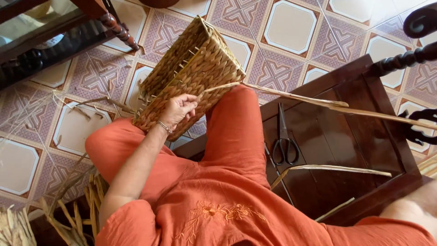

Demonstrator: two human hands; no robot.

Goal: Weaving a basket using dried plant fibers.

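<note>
Patterned floor tiles (291, 20) frame the scene; right hand is cut off, while left hand (178, 109) pinches a strand (291, 95) against the tightly braided tan basket (191, 75).

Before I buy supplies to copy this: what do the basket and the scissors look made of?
The basket looks like braided dried plant fibre, tan and matt, over thin upright ribs showing through gaps. The scissors look like dark metal, dull finish, handles included. The left hand rests on the weave.
</note>
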